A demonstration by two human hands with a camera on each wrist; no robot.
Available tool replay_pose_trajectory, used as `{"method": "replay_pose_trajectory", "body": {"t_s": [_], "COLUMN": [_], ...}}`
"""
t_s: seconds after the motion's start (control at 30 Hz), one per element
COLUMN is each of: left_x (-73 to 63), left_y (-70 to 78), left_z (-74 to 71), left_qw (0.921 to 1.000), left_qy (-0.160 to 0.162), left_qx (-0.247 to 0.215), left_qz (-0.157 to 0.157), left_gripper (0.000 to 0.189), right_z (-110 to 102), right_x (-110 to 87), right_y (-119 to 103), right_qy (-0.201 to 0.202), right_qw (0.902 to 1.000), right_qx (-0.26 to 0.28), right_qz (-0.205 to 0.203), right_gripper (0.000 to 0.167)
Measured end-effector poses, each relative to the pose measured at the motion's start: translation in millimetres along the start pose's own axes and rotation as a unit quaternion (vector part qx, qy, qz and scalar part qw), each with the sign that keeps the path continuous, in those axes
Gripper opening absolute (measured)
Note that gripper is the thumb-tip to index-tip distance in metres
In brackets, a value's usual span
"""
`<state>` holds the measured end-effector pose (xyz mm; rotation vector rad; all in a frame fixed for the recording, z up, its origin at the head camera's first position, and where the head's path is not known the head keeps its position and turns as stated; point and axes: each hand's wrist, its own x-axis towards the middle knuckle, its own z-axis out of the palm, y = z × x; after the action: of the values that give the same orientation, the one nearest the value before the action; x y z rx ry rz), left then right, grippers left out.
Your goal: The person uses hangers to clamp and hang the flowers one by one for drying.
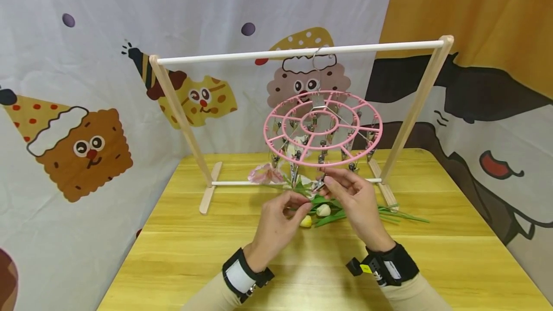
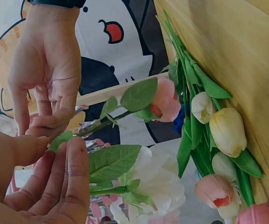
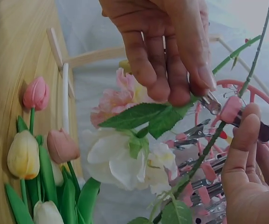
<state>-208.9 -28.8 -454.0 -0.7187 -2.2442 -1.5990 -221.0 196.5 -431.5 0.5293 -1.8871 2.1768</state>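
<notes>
In the head view, my left hand [image 1: 278, 224] is beneath the pink round clip hanger [image 1: 377, 133], thumb and fingers pinched together. The left wrist view shows a small green leaf [image 2: 60, 141] in that pinch. My right hand [image 1: 356, 200] grips a metal clip with a pink tip [image 3: 230, 109], which overlaps a dark green flower stem [image 3: 212, 142] in the right wrist view. Close to both hands hang a pink rose [image 2: 166, 100] and a white flower [image 3: 116, 156], blooms downward. A pale pink flower [image 1: 265, 174] hangs farther left. Several other clips dangle from the hanger.
The hanger hooks onto a white rod [image 1: 242, 55] on a wooden stand [image 1: 179, 114]. Several tulips, among them a yellow one [image 2: 228, 132] and a pink one [image 3: 36, 93], lie below the hands on the wooden table [image 1: 181, 258]. A printed curtain [image 1: 103, 23] stands behind.
</notes>
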Motion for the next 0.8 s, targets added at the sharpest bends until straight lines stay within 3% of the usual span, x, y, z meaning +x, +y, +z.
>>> {"method": "replay_pose_trajectory", "body": {"t_s": [0.37, 0.6, 0.7, 0.8], "left_x": [-7.4, -12.3, -14.6, -17.3], "left_y": [-9.9, -17.9, -19.2, -19.4], "left_z": [-10.3, -17.4, -20.5, -23.5], "left_qw": [0.9988, 0.9975, 0.9969, 0.9961], "left_qy": [-0.024, -0.038, -0.046, -0.054], "left_qx": [0.04, 0.055, 0.062, 0.07], "left_qz": [0.017, 0.022, 0.014, -0.005], "left_gripper": [0.013, 0.011, 0.012, 0.011], "right_z": [-17.4, -42.9, -57.8, -73.7], "right_x": [-8.8, -16.7, -20.9, -24.6], "right_y": [0.2, 3.0, 5.6, 8.8], "right_qy": [-0.015, 0.004, 0.024, 0.046], "right_qw": [0.9967, 0.9936, 0.9886, 0.9746], "right_qx": [-0.079, -0.112, -0.148, -0.216], "right_qz": [0.01, 0.014, 0.018, 0.039], "right_gripper": [0.043, 0.037, 0.032, 0.031]}}
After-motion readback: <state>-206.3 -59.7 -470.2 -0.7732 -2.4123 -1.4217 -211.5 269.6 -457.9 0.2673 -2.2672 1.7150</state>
